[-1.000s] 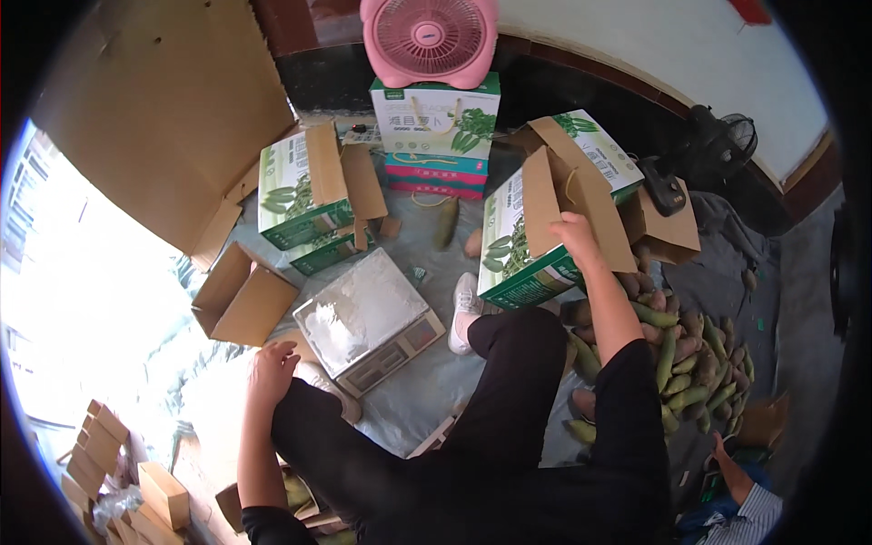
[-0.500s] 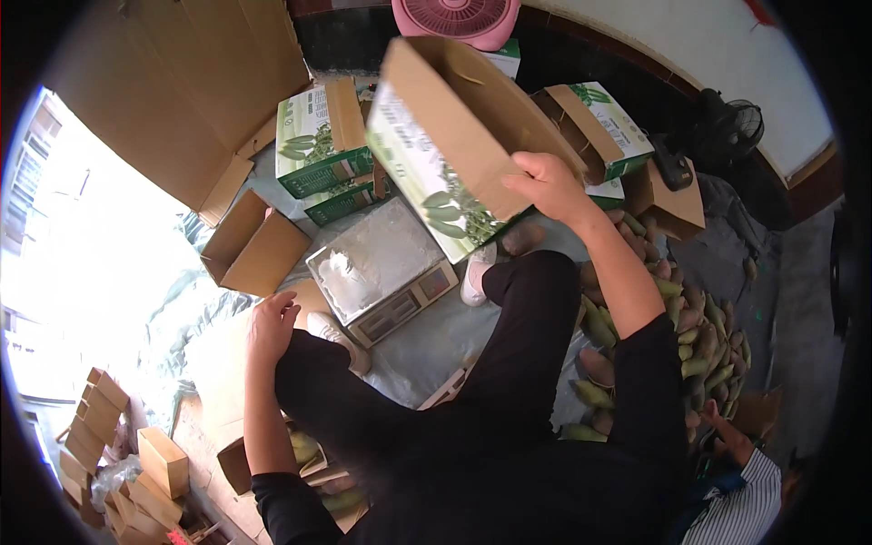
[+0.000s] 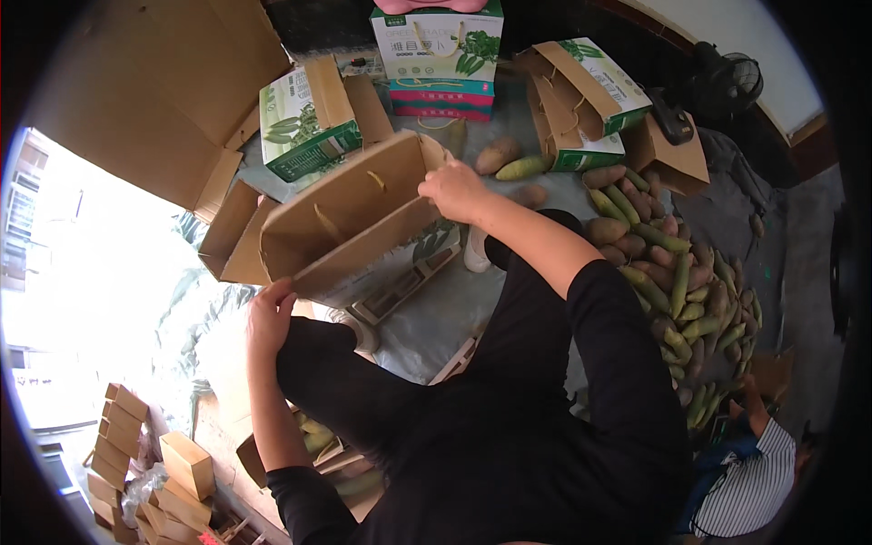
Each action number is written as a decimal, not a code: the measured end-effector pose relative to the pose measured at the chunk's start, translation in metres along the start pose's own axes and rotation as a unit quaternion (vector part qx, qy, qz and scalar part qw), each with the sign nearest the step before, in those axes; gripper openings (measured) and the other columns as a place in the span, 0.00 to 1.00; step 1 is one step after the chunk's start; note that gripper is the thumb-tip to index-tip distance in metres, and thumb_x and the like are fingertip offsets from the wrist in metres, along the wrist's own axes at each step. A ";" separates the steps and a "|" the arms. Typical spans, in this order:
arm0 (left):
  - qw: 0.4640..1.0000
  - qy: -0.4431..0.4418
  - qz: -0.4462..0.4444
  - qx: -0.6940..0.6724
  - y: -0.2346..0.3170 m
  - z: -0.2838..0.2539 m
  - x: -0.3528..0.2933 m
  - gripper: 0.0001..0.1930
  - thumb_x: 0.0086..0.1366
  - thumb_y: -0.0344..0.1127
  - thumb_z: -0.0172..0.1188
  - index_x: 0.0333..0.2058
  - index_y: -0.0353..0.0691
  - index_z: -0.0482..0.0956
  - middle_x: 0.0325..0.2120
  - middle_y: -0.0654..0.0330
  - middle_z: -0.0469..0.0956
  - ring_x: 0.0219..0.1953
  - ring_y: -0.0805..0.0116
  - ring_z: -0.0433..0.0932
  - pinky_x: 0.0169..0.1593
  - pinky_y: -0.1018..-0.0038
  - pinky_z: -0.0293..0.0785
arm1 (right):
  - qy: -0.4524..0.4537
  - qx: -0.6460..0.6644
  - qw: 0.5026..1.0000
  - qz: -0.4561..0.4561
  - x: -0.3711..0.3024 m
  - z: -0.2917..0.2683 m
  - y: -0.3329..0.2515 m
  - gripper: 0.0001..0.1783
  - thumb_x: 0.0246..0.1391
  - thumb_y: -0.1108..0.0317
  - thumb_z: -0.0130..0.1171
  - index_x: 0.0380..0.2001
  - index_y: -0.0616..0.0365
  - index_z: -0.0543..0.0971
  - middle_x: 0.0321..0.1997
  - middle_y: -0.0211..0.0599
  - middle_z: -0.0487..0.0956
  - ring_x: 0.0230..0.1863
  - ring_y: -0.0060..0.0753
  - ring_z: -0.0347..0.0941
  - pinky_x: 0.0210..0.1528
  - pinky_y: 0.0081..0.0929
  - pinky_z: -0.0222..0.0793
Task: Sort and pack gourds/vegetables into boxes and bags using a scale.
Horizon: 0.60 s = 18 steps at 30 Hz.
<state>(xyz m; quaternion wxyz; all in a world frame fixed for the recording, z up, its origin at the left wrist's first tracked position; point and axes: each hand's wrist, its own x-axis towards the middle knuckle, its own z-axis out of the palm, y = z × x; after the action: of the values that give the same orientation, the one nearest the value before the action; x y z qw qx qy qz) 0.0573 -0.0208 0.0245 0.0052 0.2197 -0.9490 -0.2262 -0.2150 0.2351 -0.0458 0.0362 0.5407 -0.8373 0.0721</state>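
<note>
A greyish plastic sheet [image 3: 427,336] covered the floor, and a big brown cardboard panel [image 3: 145,82] rose at the upper left. A broad pile of green and reddish-brown vegetables [image 3: 690,295] lay to the person's right. Next in size came the open carton [image 3: 368,250], in front of the person and above their left knee, its mouth facing up, tilted, with its right end higher than its left. It hid most of a weighing scale [image 3: 409,286], whose front edge showed below it; whether the two touched could not be told.

Printed white-and-green cartons stood further off: one at the upper left [image 3: 300,118], another at the upper right [image 3: 622,77], and a closed box [image 3: 436,50] on top of a pink-and-teal box [image 3: 440,100]. A black fan [image 3: 727,77] was at the far right.

The right hand [image 3: 454,191] was closed around the rim at the carton's right end, knuckles up. The left hand [image 3: 268,316] was half-curled, its fingertips at the carton's near left corner; whether they gripped it could not be told. Smallest of all, a cord handle [image 3: 378,180] showed against the carton's far inner wall.
</note>
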 end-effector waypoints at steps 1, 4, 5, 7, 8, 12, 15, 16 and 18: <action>0.999 0.020 -0.007 -0.042 0.002 0.001 0.000 0.16 0.53 0.30 0.59 0.42 0.36 0.75 0.28 0.50 0.79 0.30 0.58 0.79 0.36 0.66 0.72 | 0.020 0.006 1.000 0.019 -0.002 0.000 0.002 0.04 0.43 0.65 0.57 0.25 0.48 0.77 0.29 0.31 0.74 0.39 0.35 0.71 0.43 0.38 0.61; 0.999 0.019 0.005 -0.050 -0.006 0.003 0.003 0.18 0.53 0.30 0.60 0.44 0.37 0.74 0.29 0.50 0.78 0.31 0.58 0.79 0.35 0.67 0.72 | 0.008 -0.005 1.000 0.016 -0.001 -0.003 -0.003 0.03 0.45 0.65 0.54 0.26 0.47 0.76 0.29 0.30 0.74 0.39 0.33 0.71 0.44 0.38 0.60; 0.999 0.016 0.005 -0.049 -0.006 0.003 0.003 0.18 0.53 0.30 0.60 0.44 0.37 0.74 0.29 0.50 0.78 0.31 0.58 0.79 0.35 0.67 0.72 | 0.007 -0.003 1.000 0.018 -0.001 -0.005 -0.007 0.03 0.45 0.65 0.54 0.26 0.47 0.76 0.29 0.30 0.74 0.39 0.33 0.71 0.44 0.38 0.60; 0.999 0.032 0.004 -0.025 0.005 0.000 0.006 0.16 0.52 0.30 0.60 0.42 0.36 0.76 0.31 0.51 0.76 0.31 0.58 0.78 0.36 0.68 0.72 | -0.030 -0.057 0.998 0.025 -0.001 -0.005 -0.015 0.06 0.47 0.67 0.50 0.25 0.46 0.76 0.29 0.28 0.74 0.40 0.32 0.71 0.45 0.39 0.59; 0.999 0.029 0.006 -0.025 0.006 0.000 0.007 0.16 0.52 0.30 0.60 0.42 0.36 0.76 0.31 0.51 0.76 0.31 0.58 0.78 0.36 0.68 0.72 | -0.031 -0.056 0.998 0.029 0.001 -0.004 -0.018 0.06 0.47 0.67 0.50 0.25 0.46 0.76 0.29 0.28 0.74 0.40 0.32 0.71 0.45 0.39 0.59; 0.999 -0.003 0.031 0.043 0.003 0.000 0.008 0.13 0.52 0.31 0.61 0.37 0.35 0.78 0.30 0.51 0.76 0.31 0.58 0.77 0.37 0.68 0.72 | 0.019 -0.068 0.998 0.007 0.009 0.002 -0.024 0.07 0.48 0.67 0.47 0.24 0.45 0.76 0.29 0.26 0.74 0.40 0.31 0.71 0.47 0.37 0.59; 0.998 -0.022 0.031 0.047 0.003 0.004 0.008 0.12 0.52 0.31 0.61 0.36 0.35 0.79 0.30 0.51 0.76 0.32 0.57 0.78 0.38 0.68 0.72 | 0.084 -0.082 0.993 -0.011 0.017 0.015 -0.027 0.07 0.48 0.67 0.47 0.23 0.46 0.76 0.29 0.26 0.74 0.40 0.31 0.70 0.47 0.36 0.59; 0.999 -0.021 0.021 0.025 0.006 0.003 0.007 0.12 0.52 0.31 0.61 0.36 0.35 0.79 0.30 0.51 0.76 0.33 0.56 0.78 0.38 0.68 0.72 | 0.069 -0.061 0.996 0.013 0.020 0.020 -0.027 0.06 0.47 0.67 0.48 0.24 0.46 0.76 0.28 0.26 0.74 0.40 0.31 0.70 0.47 0.36 0.60; 0.999 -0.013 0.031 0.012 0.013 0.004 0.006 0.12 0.52 0.31 0.60 0.36 0.35 0.79 0.30 0.51 0.77 0.34 0.56 0.78 0.39 0.68 0.72 | 0.050 -0.041 0.997 0.052 0.022 0.028 -0.024 0.06 0.47 0.66 0.49 0.24 0.45 0.76 0.28 0.26 0.74 0.40 0.32 0.70 0.47 0.36 0.60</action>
<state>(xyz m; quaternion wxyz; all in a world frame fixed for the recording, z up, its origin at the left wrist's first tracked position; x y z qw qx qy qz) 0.0459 -0.0114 0.0264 -0.0029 0.1867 -0.9581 -0.2174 -0.2016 0.2013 -0.0686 0.0967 0.4900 -0.8638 0.0664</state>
